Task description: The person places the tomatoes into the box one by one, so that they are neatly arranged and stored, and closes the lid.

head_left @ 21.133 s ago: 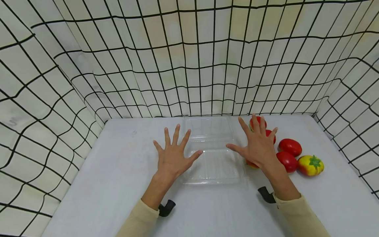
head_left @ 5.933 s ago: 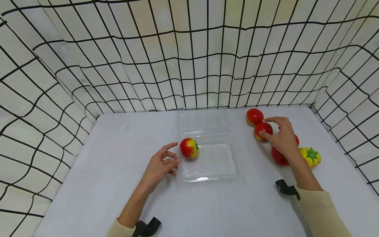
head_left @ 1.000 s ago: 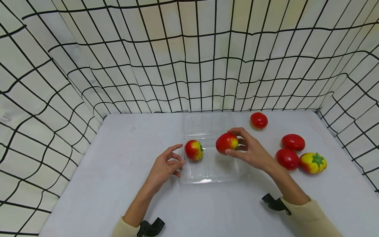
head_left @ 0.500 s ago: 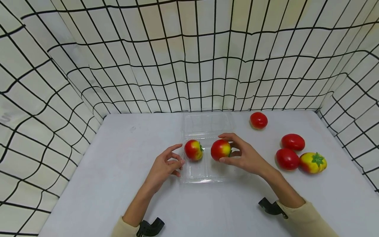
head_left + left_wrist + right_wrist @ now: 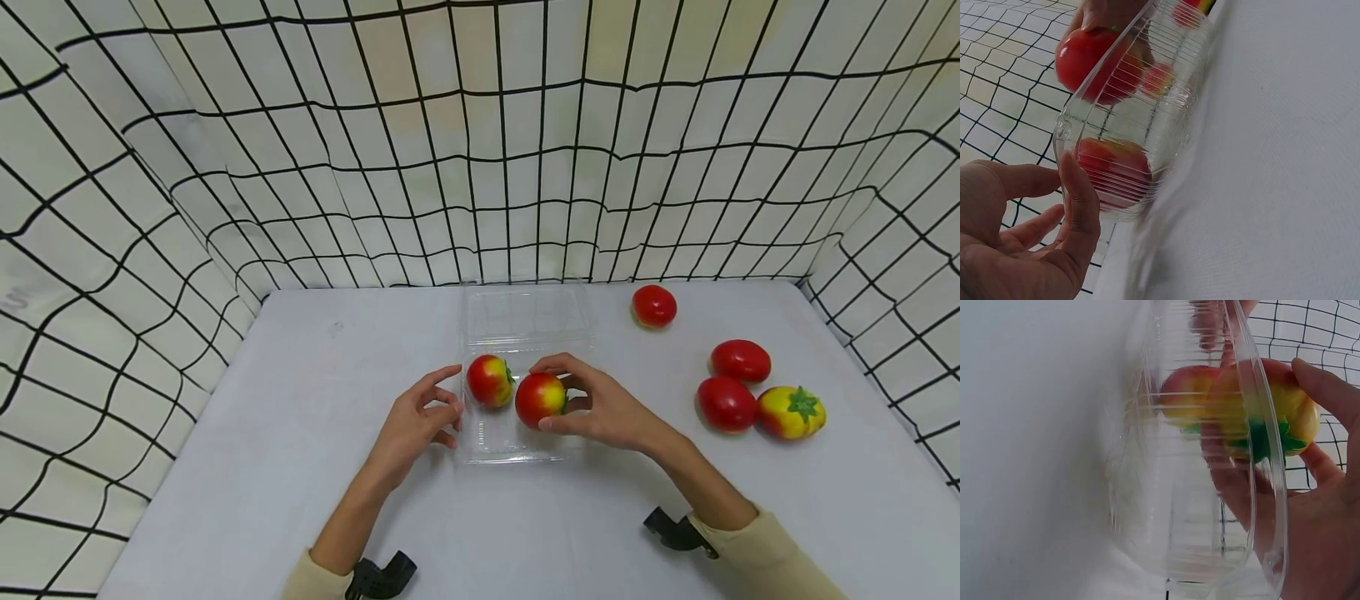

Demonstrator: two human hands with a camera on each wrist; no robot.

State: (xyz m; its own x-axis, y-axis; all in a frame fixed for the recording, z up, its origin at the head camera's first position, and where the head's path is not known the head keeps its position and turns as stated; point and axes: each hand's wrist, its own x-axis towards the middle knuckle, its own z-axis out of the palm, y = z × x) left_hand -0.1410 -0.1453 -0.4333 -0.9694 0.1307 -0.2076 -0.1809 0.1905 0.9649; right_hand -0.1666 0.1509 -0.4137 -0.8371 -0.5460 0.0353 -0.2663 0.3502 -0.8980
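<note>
A clear plastic clamshell container lies opened out on the table, its lid at the back. Inside, at its left end, sits a red-and-yellow toy tomato with a green calyx. My right hand holds a second toy tomato between thumb and fingers, just right of the first and over the container. In the right wrist view, this tomato shows at the rim, calyx toward the palm. At the container's left edge, my left hand pinches the rim; the left wrist view shows thumb and finger there.
On the right of the white table lie two red toy tomatoes and a yellow-and-red one with its green calyx showing. Another red one is near the back edge. Black netting surrounds the back and sides.
Over the last second my right hand has carried the second tomato left and toward me, closer to the first. Earlier it took that tomato from the right. My left hand has stayed at the rim.
</note>
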